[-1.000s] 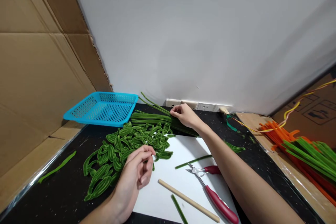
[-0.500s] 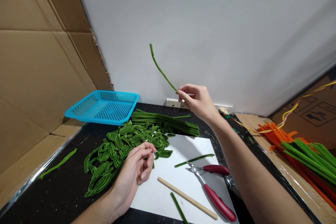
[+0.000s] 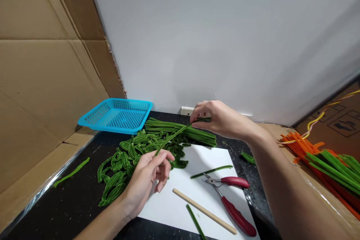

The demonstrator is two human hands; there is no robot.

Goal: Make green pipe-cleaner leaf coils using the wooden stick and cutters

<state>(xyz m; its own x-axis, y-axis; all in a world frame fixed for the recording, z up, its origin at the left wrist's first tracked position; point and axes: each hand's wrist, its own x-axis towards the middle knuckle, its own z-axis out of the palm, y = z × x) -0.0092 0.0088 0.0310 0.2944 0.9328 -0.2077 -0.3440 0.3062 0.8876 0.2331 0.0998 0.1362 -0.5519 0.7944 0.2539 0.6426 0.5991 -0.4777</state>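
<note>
A green fuzzy stem [image 3: 177,134] stretches slantwise between both hands. My left hand [image 3: 153,172] pinches its lower end above the white paper's left side. Higher up and to the right, my right hand [image 3: 209,116] grips the stem near its other end. Behind them lies a bundle of straight green stems [image 3: 197,135], and a pile of looped green leaf shapes [image 3: 123,157] sits beside and behind my left hand. On the white paper [image 3: 180,180] are red-handled pliers [image 3: 236,213] with jaws apart, a wooden stick [image 3: 205,212] and two short green pieces.
A blue perforated basket [image 3: 120,116] stands at the back left by the cardboard [image 3: 50,67]. Orange stems [image 3: 298,144] and bright green stems [image 3: 334,168] lie at the right. A yellow wire [image 3: 312,123] hangs there. One light green strip [image 3: 71,172] lies far left.
My right hand has come down, and the stem that pointed up and left from it now slopes down to my left hand, which has closed on it. The view has shifted slightly.
</note>
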